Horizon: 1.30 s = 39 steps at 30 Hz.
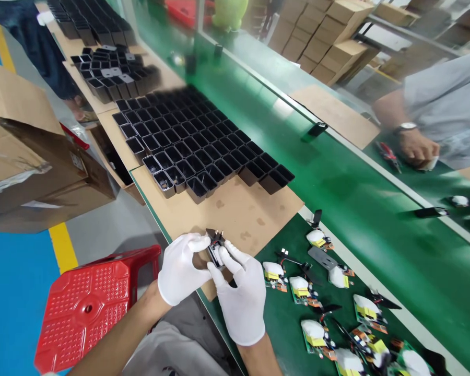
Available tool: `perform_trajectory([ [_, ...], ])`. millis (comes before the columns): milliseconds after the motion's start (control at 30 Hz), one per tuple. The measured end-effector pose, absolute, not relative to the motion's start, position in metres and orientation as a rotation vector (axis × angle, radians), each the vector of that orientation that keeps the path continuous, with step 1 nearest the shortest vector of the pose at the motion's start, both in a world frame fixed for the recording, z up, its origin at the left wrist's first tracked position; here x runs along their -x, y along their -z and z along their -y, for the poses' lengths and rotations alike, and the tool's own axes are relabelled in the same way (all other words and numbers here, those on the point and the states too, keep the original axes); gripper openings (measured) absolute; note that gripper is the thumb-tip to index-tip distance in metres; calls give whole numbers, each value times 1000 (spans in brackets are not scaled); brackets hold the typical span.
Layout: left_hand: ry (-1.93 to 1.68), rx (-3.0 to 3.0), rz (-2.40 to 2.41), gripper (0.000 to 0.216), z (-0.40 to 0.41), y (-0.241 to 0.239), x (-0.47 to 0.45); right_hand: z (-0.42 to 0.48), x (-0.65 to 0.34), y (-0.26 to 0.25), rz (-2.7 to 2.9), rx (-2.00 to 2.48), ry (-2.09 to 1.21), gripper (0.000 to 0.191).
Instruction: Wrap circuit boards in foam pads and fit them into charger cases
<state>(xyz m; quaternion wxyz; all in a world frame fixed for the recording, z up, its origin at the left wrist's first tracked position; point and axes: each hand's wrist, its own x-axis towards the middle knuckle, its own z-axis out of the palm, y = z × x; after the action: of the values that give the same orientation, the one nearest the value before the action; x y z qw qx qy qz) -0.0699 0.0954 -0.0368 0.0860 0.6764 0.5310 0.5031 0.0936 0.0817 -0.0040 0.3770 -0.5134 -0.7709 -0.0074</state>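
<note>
In white gloves, my left hand [184, 268] and my right hand [242, 295] are both closed on one small power-adapter part [215, 247] above the cardboard's front edge. Two metal plug pins stick up from its black top end; the fingers hide much of the rest. Beyond the hands, rows of open black plastic cases [188, 137] stand on the cardboard sheet [243, 214]. A few of the nearest cases have something inside. To the right of my right hand lie several circuit boards [273, 275] with white lumps, yellow parts and black plug pieces.
A green conveyor belt [337, 172] runs along the bench, carrying black cases [317, 129]. Across it, a person's hand [418, 148] rests near red pliers [389, 156]. On the left are a red stool [88, 308] and an open cardboard box [35, 172].
</note>
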Motion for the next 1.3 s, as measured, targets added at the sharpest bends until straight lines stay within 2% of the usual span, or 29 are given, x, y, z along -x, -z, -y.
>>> perform_trajectory([
  [67, -1496, -2006, -1613, 45, -94, 37, 67, -80, -95, 5, 1922, 1352, 64, 24],
  [200, -1489, -1956, -1699, 43, -90, 37, 58, -76, -97, 8, 1829, 1455, 131, 43],
  [400, -1471, -1894, -1844, 33, -84, 39, 47, -78, -95, 3, 1935, 1372, 124, 20],
  [567, -1466, -1848, -1897, 31, -80, 41, 42, -75, -95, 2, 1797, 1486, 245, 26],
  [767, -1389, -1829, -1913, 31, -80, 37, 41, -77, -95, 3, 1892, 1368, 221, 17],
  [933, -1418, -1837, -1877, 32, -83, 36, 43, -74, -95, 4, 1746, 1500, 207, 31],
  [1200, -1466, -1858, -1853, 32, -83, 38, 43, -75, -96, 3, 1884, 1388, 250, 17],
  [1300, -1494, -1852, -1844, 32, -84, 40, 42, -74, -96, 5, 1805, 1446, 234, 26],
])
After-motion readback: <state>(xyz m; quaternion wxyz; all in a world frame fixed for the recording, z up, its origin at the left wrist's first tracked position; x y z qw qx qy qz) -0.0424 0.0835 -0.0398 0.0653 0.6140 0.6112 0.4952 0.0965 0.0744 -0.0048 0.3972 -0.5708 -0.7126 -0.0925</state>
